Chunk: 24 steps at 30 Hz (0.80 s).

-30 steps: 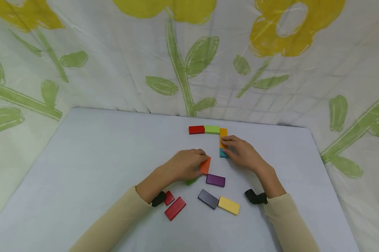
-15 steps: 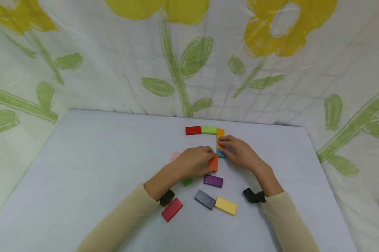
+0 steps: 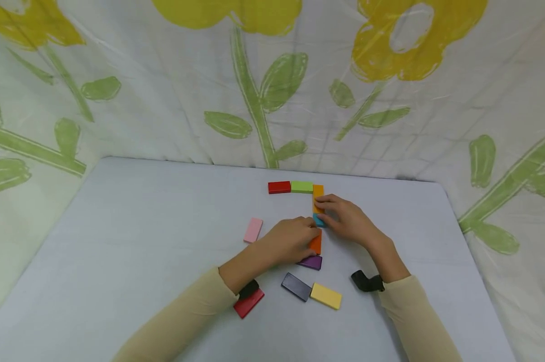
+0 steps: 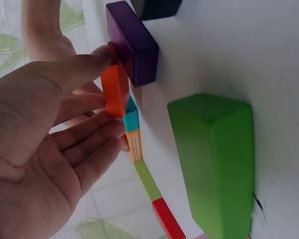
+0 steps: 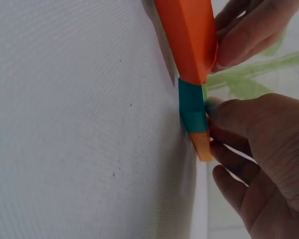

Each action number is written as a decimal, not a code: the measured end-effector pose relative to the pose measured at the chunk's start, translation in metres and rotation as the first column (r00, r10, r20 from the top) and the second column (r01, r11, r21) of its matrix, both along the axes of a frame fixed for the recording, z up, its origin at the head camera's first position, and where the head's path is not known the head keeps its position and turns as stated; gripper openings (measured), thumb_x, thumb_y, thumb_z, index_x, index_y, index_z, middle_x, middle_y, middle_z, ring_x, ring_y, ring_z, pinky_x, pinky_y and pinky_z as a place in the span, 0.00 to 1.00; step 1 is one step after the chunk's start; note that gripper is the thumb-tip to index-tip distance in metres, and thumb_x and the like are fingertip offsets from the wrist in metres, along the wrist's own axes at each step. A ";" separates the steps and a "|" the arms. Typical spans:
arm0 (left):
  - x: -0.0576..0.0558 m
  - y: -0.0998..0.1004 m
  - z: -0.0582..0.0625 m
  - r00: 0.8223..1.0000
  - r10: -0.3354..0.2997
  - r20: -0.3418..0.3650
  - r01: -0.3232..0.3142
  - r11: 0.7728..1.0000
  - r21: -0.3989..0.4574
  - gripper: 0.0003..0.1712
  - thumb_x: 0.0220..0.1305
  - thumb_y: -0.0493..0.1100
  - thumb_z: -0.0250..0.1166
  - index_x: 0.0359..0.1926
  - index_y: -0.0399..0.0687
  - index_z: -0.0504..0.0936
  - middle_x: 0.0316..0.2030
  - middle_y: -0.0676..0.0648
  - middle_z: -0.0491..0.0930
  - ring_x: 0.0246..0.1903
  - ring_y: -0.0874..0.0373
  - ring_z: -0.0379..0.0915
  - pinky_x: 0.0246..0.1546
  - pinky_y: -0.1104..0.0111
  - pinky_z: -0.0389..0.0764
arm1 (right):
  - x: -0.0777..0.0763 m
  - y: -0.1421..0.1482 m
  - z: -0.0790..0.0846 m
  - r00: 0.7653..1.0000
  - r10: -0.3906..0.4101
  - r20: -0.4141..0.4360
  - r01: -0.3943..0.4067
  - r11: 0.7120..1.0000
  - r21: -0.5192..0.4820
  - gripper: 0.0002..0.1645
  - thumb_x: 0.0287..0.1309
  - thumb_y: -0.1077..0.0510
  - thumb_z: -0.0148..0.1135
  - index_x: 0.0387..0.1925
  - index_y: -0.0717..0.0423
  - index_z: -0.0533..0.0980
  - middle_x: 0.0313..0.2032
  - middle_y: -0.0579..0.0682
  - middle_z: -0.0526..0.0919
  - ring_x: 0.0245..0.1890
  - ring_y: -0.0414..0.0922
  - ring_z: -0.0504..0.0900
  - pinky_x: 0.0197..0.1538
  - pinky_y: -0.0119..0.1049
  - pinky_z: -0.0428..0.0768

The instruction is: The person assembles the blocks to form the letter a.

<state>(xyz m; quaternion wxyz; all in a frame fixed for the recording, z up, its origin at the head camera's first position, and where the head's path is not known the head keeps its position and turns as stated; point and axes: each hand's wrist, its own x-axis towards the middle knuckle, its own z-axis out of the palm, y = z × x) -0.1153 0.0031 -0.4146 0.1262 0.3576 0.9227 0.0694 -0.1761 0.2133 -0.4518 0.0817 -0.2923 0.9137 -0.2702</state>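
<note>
My left hand [image 3: 290, 241] pinches an orange-red block [image 4: 114, 87], thumb at one end and fingers at the other. That block lines up with a teal block [image 5: 192, 102], its end right at the teal one's. With the thumb against the teal block and the fingers by a yellow-orange block [image 3: 318, 196], my right hand [image 3: 347, 218] rests at the side of the row. Beyond, a light green block [image 3: 301, 187] and a red block [image 3: 279, 187] turn the row leftward. A purple block [image 4: 132, 42] sits right by my left thumb.
A pink block [image 3: 253, 230] lies left of my left hand. Nearer are a dark grey block [image 3: 296, 287], a yellow block [image 3: 326, 295] and a crimson block [image 3: 249, 303]. A green block [image 4: 209, 159] is mostly hidden under my left wrist in the head view. Patterned cloth [image 3: 164, 100] hangs behind the table [image 3: 141, 226].
My left hand has carried the orange-red block rightward to the teal block's near end. The pink block has come into view. My right hand keeps its place on the row.
</note>
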 end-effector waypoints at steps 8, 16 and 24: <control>0.004 0.003 -0.004 0.999 -0.004 -0.042 0.003 1.000 -0.009 0.27 0.73 0.57 0.68 0.65 0.50 0.83 0.61 0.49 0.82 0.57 0.58 0.81 0.55 0.69 0.87 | 0.001 0.000 -0.001 1.000 -0.003 -0.017 0.002 1.000 -0.012 0.26 0.72 0.62 0.65 0.68 0.63 0.77 0.68 0.59 0.80 0.70 0.60 0.79 0.71 0.60 0.77; 0.008 0.003 -0.007 0.996 -0.006 -0.084 0.005 1.000 -0.004 0.25 0.74 0.58 0.66 0.63 0.50 0.84 0.59 0.49 0.83 0.53 0.58 0.80 0.53 0.71 0.86 | 0.002 0.000 -0.002 1.000 -0.014 -0.006 0.014 1.000 -0.005 0.26 0.73 0.61 0.65 0.69 0.62 0.77 0.69 0.59 0.79 0.70 0.60 0.78 0.72 0.59 0.77; 0.009 0.003 -0.010 0.993 -0.019 -0.120 0.018 1.000 -0.009 0.21 0.77 0.53 0.64 0.62 0.49 0.86 0.63 0.50 0.82 0.59 0.57 0.79 0.59 0.70 0.85 | 0.002 -0.001 -0.001 1.000 -0.003 -0.010 0.003 1.000 -0.002 0.27 0.73 0.60 0.65 0.69 0.63 0.76 0.70 0.59 0.78 0.71 0.60 0.77 0.72 0.59 0.76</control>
